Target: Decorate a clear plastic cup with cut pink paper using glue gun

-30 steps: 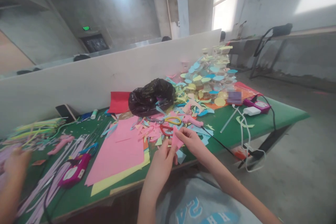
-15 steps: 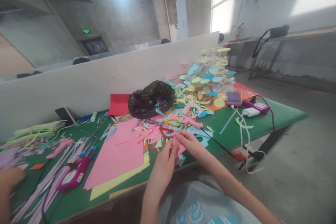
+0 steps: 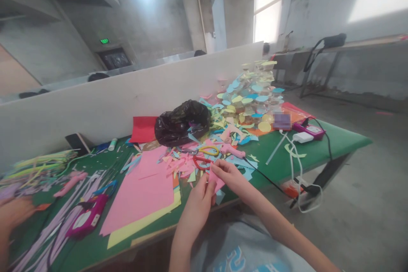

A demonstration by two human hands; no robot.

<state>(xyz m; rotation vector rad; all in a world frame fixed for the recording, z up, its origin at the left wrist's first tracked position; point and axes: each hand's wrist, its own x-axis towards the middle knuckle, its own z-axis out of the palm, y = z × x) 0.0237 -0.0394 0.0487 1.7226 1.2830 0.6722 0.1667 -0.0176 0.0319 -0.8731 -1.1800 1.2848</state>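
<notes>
A small piece of pink paper (image 3: 218, 184) is pinched between both my hands, above the front edge of the table. My left hand (image 3: 202, 193) grips its lower left side with thumb and fingers. From the upper right, my right hand (image 3: 227, 174) holds the paper's top edge. Just beyond my fingers lie red-handled scissors (image 3: 200, 164) and yellow-handled scissors (image 3: 208, 150) among cut scraps. A pink glue gun (image 3: 232, 150) rests right of them, its cord running off to the right. Left of my hands is a stack of pink paper sheets (image 3: 140, 191).
A black plastic bag (image 3: 183, 123) sits mid-table before a white partition (image 3: 95, 110). Behind right stand stacked cups with coloured paper discs (image 3: 251, 93). White cables (image 3: 295, 157) hang over the right edge. At far left, another person's hand (image 3: 19, 210) is near a second glue gun (image 3: 70, 182).
The other person's hand at far left has moved right and up, to the orange paper piece. My hands keep nearly the same hold on the pink paper; the view shifts slightly.
</notes>
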